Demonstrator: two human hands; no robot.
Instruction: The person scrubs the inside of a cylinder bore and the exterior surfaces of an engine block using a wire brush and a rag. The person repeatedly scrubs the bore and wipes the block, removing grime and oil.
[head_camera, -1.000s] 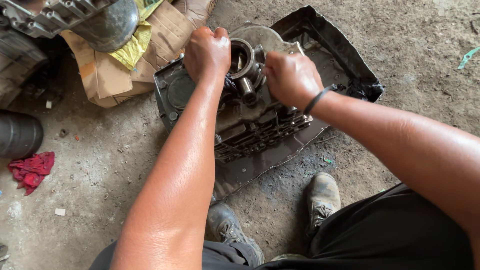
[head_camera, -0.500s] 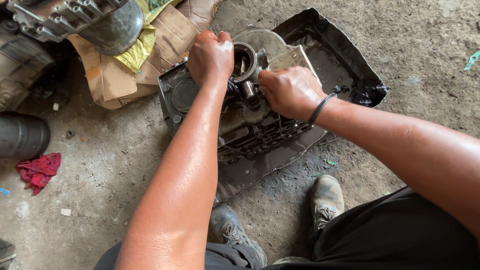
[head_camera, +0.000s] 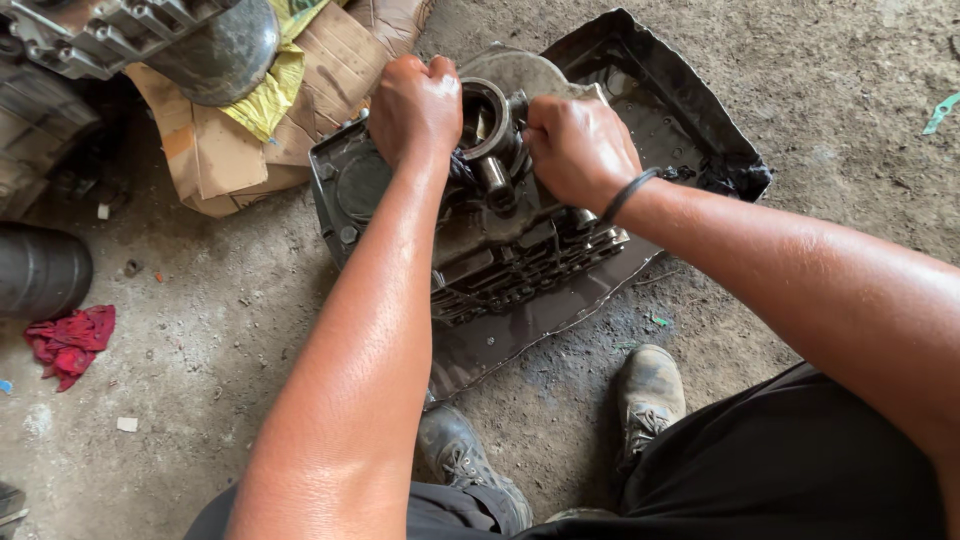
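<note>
Engine block (head_camera: 500, 250): left hand (head_camera: 415, 105), right hand (head_camera: 578, 150) fisted on top.

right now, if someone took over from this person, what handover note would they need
Left hand: closed fist on the left side of the metal sleeve.
Right hand: gripping the sleeve's right side, black band on the wrist.
Sleeve stands upright on the engine block, which sits in a black tray on the concrete floor.
Done: both hands have a grip on the sleeve.
Left: sleeve not yet off the block. Red rag lies to the left.
</note>
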